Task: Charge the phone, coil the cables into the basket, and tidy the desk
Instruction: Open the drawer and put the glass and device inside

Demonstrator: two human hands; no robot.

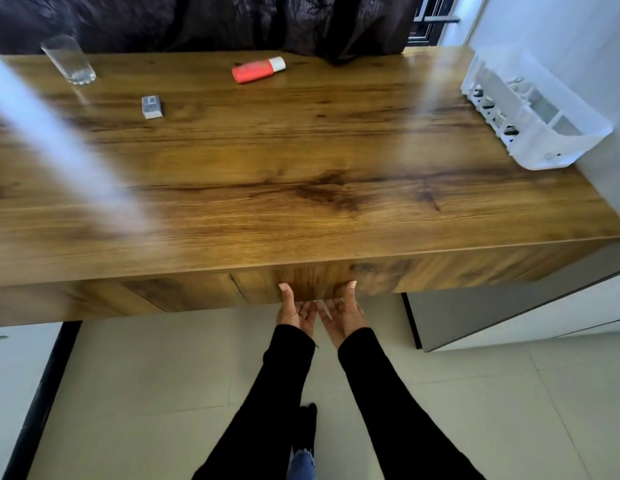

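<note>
1. My left hand [294,311] and right hand [343,315] are palms-up under the desk [301,174] front edge, thumbs touching its face; fingers relaxed, holding nothing.
2. The basket [540,109] sits at the desk's far right.
3. Glass [69,60], small box [151,107] and red tube [257,70] lie along the far side.

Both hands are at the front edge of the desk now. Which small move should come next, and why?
Probably pull outward: both hands sit palms-up under the drawer front, thumbs on its face, holding nothing. No phone or cable shows on the desk.
</note>
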